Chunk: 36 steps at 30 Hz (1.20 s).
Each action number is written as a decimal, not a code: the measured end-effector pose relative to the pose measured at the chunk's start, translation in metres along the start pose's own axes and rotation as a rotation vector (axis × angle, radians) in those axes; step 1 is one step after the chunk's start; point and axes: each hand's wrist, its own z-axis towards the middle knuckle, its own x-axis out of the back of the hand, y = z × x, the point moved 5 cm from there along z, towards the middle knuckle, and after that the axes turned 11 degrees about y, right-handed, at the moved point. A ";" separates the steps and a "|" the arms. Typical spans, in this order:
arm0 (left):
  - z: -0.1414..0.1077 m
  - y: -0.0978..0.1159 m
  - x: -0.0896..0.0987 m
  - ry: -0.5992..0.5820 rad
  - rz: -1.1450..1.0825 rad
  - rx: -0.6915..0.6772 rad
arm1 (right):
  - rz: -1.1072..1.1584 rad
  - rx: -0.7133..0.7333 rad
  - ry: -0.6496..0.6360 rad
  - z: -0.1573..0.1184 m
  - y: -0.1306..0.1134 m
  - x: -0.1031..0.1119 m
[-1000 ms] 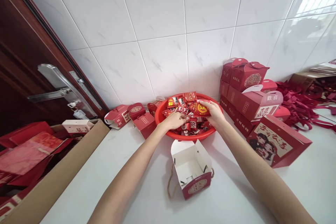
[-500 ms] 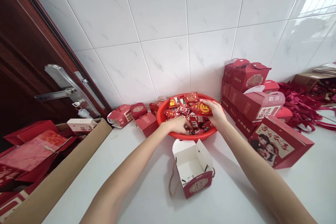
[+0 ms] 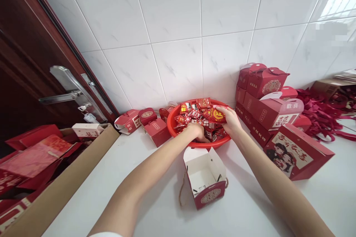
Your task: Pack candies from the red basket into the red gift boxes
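Observation:
A round red plastic basket (image 3: 172, 130) filled with small red wrapped packets (image 3: 195, 114) stands against the tiled wall. My left hand (image 3: 196, 132) reaches down into it near the front, its fingertips buried among the packets and hidden. At the basket's right side, my right hand (image 3: 231, 121) is closed on a larger red packet with a gold character (image 3: 216, 114). Just in front of the basket, close to both wrists, an open red gift box (image 3: 206, 177) with a white inside and a twine handle sits with its flaps raised; I see nothing in it.
Red gift boxes (image 3: 264, 109) are stacked on the right, with a larger printed box (image 3: 299, 152) in front and dark red ribbons (image 3: 319, 113) behind. Several small boxes (image 3: 157, 131) stand left of the basket. A cardboard carton (image 3: 83, 164) of red packaging lies by the door (image 3: 33, 52).
My left hand has moved a little right and dug deeper into the packets. My right hand keeps its hold on the red packet. The view has shifted slightly.

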 end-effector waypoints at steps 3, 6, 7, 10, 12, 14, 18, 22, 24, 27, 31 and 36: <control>0.008 0.000 -0.006 -0.030 -0.027 0.024 | -0.005 0.004 -0.005 0.000 0.000 0.000; 0.006 -0.008 -0.001 0.026 -0.119 -0.011 | -0.011 0.009 -0.010 -0.001 -0.001 -0.001; 0.003 -0.012 0.002 0.050 -0.159 -0.031 | -0.012 0.010 -0.011 0.000 -0.001 -0.001; -0.008 -0.026 0.011 0.131 -0.291 -0.096 | -0.015 0.012 -0.011 0.001 0.000 -0.001; -0.014 -0.036 0.015 0.188 -0.384 -0.131 | -0.016 0.016 -0.012 0.002 0.001 -0.001; -0.016 -0.044 0.017 0.247 -0.477 -0.154 | -0.017 0.021 -0.014 0.003 0.002 0.000; -0.015 -0.054 0.020 0.403 -0.658 -0.159 | -0.017 0.028 -0.013 0.004 0.003 0.001; -0.013 -0.060 0.025 0.557 -0.826 -0.130 | -0.022 0.031 -0.015 0.005 0.003 0.002; -0.014 -0.060 0.027 0.587 -0.884 -0.124 | -0.025 0.029 -0.021 0.005 0.003 0.002; -0.014 -0.062 0.027 0.625 -0.943 -0.098 | -0.025 0.025 -0.023 0.005 0.004 0.002; -0.012 -0.069 0.025 0.659 -0.991 -0.016 | -0.025 0.026 -0.020 0.005 0.004 0.002; -0.010 -0.077 0.025 0.705 -1.068 0.071 | -0.026 0.021 -0.015 0.005 0.003 0.002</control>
